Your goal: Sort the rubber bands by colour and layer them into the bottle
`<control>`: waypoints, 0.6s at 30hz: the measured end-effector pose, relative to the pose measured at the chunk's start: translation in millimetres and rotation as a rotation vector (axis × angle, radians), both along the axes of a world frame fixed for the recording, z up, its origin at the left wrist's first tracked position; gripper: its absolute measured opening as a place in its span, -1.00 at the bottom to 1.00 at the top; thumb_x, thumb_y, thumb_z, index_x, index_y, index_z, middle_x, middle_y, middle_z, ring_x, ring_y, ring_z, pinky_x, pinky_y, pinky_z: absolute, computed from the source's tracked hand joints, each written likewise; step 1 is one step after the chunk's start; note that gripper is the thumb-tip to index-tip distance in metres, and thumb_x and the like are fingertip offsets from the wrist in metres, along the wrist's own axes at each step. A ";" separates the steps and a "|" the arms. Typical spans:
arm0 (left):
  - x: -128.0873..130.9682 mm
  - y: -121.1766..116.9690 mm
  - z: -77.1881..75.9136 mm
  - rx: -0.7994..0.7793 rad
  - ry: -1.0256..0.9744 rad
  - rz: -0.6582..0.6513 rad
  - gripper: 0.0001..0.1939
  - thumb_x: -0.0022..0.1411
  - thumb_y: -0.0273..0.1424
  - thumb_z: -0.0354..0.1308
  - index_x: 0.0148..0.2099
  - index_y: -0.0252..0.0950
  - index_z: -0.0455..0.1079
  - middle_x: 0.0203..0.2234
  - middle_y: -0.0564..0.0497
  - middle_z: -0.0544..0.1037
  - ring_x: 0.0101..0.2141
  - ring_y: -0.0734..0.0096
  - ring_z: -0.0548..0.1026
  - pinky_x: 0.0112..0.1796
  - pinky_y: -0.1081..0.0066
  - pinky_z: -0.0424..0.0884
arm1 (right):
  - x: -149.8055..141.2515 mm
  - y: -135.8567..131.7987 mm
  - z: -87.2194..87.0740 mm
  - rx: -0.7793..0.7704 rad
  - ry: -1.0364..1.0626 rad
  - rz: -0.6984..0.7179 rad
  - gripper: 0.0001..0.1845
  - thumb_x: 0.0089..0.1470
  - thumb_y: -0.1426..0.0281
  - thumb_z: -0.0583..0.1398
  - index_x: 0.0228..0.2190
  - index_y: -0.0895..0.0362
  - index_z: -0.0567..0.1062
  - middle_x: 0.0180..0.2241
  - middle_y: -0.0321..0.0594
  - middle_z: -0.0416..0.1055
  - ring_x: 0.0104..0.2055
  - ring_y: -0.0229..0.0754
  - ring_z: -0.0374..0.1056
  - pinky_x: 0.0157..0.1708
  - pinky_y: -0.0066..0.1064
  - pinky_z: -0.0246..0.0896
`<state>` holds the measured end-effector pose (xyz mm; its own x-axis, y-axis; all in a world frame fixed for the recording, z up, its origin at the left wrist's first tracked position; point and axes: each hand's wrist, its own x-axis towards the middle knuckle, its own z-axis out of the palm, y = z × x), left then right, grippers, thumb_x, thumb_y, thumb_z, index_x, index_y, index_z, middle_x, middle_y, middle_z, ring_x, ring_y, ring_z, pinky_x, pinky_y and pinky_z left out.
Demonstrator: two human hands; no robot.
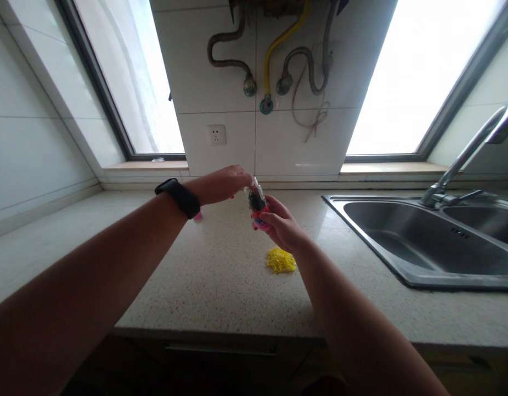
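While the lower part of the clear container [258,204] is enclosed by the right hand [283,223], its upper end is met by the left hand [236,180], whose finger spread cannot be told. On the counter [220,275], the yellow heap [281,260] is seen nearer.

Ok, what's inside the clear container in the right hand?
Black, red, blue and pink contents show through the clear container. The right hand covers part of its lower end, so what lies behind the fingers can't be seen.
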<state>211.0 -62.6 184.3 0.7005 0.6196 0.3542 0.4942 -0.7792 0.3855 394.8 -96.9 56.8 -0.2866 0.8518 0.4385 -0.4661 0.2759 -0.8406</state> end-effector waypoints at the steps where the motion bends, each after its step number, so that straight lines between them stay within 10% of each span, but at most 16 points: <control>1: -0.9 2.1 0.2 -0.041 0.007 -0.017 -0.64 0.27 -0.28 -0.05 -0.24 -0.26 0.57 -0.31 -0.09 0.52 -0.36 0.38 0.45 -0.45 0.48 0.35 | -0.4 -0.7 0.3 0.004 -0.005 0.002 -0.57 -0.04 0.42 0.31 -0.07 0.03 0.45 -0.26 -0.24 0.37 -0.31 -0.21 0.26 -0.38 -0.35 0.29; 18: 5.1 -25.5 11.8 0.076 -0.094 0.101 -0.62 0.31 -0.22 -0.02 -0.32 -0.33 0.54 -0.39 -0.07 0.53 -0.42 0.41 0.40 -0.40 0.40 0.33 | 0.6 2.3 1.2 0.014 0.026 -0.011 -0.59 -0.05 0.39 0.29 -0.09 0.05 0.45 -0.23 -0.20 0.39 -0.29 -0.19 0.29 -0.41 -0.37 0.30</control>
